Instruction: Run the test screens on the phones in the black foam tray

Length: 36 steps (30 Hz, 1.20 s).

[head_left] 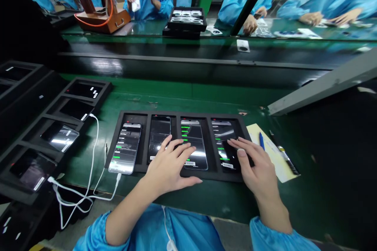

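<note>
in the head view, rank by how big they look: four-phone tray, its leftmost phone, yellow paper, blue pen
1. Four-phone tray
2. Leftmost phone and yellow paper: too close to rank
3. Blue pen

A green workbench [203, 198] spans the middle of the frame, its surface scuffed in places. At its centre lies a black four-compartment tray [226, 175], set lengthwise from left to right. Just beside the tray, right of centre, a yellowish sheet of paper [275, 160] lies aslant, and a black pen [287, 159] rests across its right edge. White cables [96, 145] trail over the bench at left
</note>
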{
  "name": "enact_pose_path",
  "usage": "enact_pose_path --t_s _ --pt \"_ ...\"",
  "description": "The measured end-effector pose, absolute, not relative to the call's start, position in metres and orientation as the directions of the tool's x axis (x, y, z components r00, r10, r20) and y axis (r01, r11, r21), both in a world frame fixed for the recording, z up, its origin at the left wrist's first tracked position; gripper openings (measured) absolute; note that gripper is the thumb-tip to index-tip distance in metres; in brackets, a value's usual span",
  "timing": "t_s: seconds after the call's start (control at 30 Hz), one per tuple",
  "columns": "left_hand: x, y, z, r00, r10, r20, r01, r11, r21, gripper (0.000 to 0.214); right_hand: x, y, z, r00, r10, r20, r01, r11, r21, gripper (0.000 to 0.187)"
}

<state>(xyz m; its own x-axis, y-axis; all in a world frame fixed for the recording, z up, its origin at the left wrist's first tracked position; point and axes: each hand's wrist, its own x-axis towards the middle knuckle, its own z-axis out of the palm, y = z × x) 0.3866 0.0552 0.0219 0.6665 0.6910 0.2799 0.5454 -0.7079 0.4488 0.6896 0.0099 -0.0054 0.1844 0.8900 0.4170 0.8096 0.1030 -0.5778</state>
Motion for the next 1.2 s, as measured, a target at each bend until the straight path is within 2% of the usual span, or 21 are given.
enact_pose_path --t_s 0.17,0.33,0.5,0.7,1.0,1.1,1.2 --pt "0.3869 0.0551 0.0229 0.66 0.699 0.275 0.552 -0.7 0.454 0.084 0.6869 0.0076 -0.0025 0.185 0.862 0.471 0.783 0.16 -0.601 0.036" --pt "0.3849 0.0546 0.0236 0.662 0.683 0.309 0.519 -0.714 0.47 0.07 0.6875 0.0078 -0.0033 0.194 0.859 0.474 0.784 0.155 -0.601 0.037" --pt "0.3866 0.0552 0.0229 0.665 0.696 0.269 0.563 -0.705 0.432 0.084 0.6894 0.0088 -0.0046 0.173 0.88 0.443 0.798 0.139 -0.586 0.039" --pt "0.3855 0.0548 0.0216 0.675 0.684 0.275 0.539 -0.712 0.45 0.081 0.6869 0.0087 -0.0024 0.166 0.854 0.493 0.791 0.183 -0.583 0.036" --pt "0.3874 0.0562 0.0238 0.669 0.71 0.221 0.573 -0.682 0.454 0.093 0.6878 0.0063 -0.0015 0.136 0.812 0.567 0.776 0.268 -0.57 0.032" --pt "0.3859 0.0559 0.0251 0.662 0.707 0.248 0.563 -0.688 0.458 0.09 0.6886 0.0076 -0.0014 0.15 0.826 0.544 0.787 0.233 -0.571 0.033" --pt "0.3851 0.0558 0.0252 0.654 0.707 0.269 0.554 -0.69 0.467 0.087 0.6903 0.0097 -0.0024 0.149 0.874 0.462 0.821 0.151 -0.551 0.045"
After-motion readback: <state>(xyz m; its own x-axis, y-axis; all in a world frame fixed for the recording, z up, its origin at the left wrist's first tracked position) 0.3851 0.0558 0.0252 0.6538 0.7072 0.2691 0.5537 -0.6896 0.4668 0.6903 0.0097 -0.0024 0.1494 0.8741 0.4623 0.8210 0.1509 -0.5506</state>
